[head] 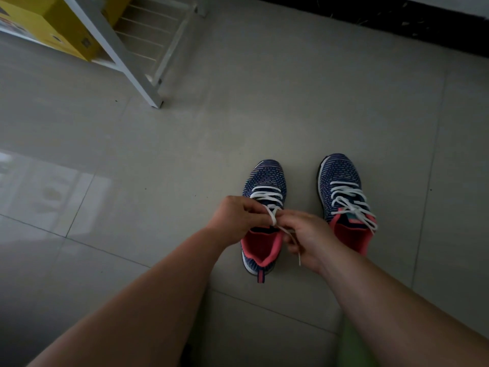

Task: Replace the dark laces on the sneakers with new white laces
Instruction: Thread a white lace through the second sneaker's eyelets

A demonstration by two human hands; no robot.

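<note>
Two blue knit sneakers with pink linings stand side by side on the tiled floor, toes pointing away from me. The left sneaker (pixel 266 181) carries a white lace (pixel 264 194) through its eyelets. Over its tongue my left hand (pixel 238 215) pinches one part of that lace, and my right hand (pixel 304 234) grips the other part, a loose end hanging below the fingers. The right sneaker (pixel 341 181) is laced in white (pixel 349 200), with the lace ends lying loose over its collar. No dark lace is in view.
A white metal rack (pixel 137 72) stands at the upper left with a yellow box (pixel 45 25) on its lower shelf. A dark strip (pixel 397 19) runs along the wall at the top right. Grey floor tiles (pixel 185 154) surround the shoes.
</note>
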